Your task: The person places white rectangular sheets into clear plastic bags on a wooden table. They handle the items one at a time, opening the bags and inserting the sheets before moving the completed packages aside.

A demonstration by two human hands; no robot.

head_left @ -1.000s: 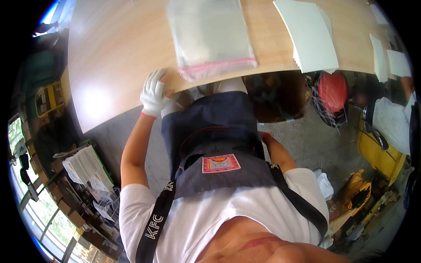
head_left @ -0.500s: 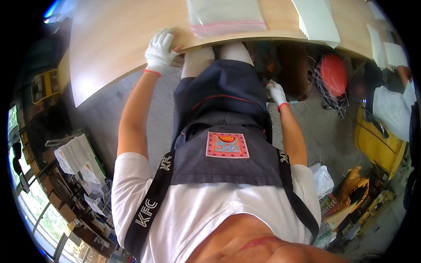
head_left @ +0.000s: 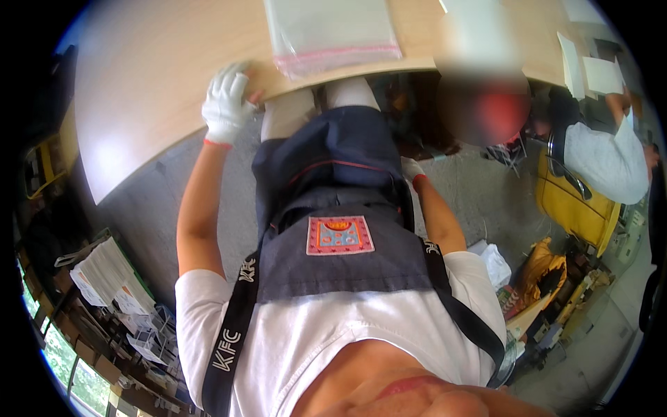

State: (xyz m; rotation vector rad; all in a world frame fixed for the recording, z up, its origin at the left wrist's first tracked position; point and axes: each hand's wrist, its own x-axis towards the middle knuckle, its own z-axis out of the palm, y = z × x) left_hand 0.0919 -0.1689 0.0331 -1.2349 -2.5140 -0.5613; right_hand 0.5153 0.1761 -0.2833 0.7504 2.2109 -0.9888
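My left hand (head_left: 228, 104), in a white glove with bare fingertips, lies at the near edge of a pale wooden table (head_left: 160, 62). Its fingers are stretched out over the edge, and it holds nothing that I can see. To the right of it, a stack of clear plastic bags (head_left: 333, 31) with a pink strip lies on the tabletop. My right hand (head_left: 413, 169), also white-gloved, is down beside my right thigh. The dark apron (head_left: 333, 149) over my lap hides most of its fingers.
At the far right a person in a white top (head_left: 601, 160) sits on a yellow chair (head_left: 573, 201). White sheets (head_left: 601, 75) lie near that person. A stack of white papers (head_left: 111, 271) stands at the lower left. An orange bag (head_left: 542, 267) lies at the lower right. One patch is blurred.
The whole view has shifted, so the table and bags appear farther left. My right hand has drawn back toward my hip and is more hidden. My left hand stays at the table edge.
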